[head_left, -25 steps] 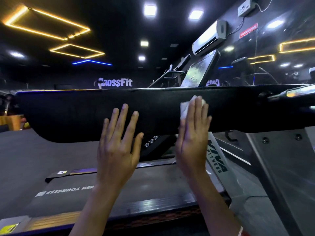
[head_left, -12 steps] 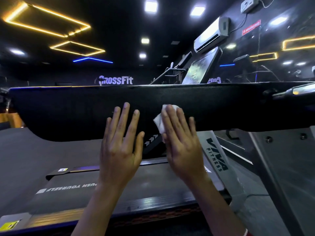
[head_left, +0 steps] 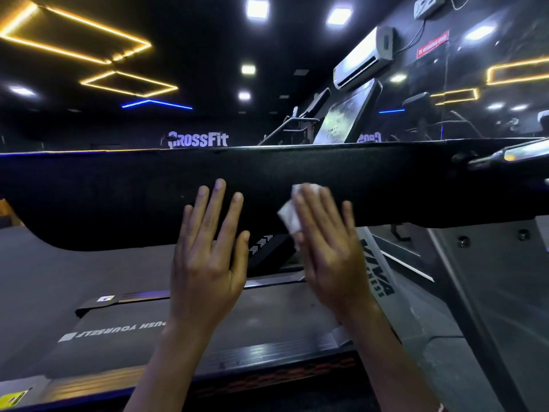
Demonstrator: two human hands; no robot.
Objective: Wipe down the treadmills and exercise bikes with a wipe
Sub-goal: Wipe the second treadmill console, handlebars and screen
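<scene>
Right hand, wipe shifted left on treadmill panel; left hand flat.

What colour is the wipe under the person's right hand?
White. The head view shows the wipe best, against the black treadmill panel.

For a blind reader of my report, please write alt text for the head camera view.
A person's right hand presses a white wipe against a treadmill's black console panel, while the left hand is spread flat beside it. The treadmill belt lies below.
</scene>
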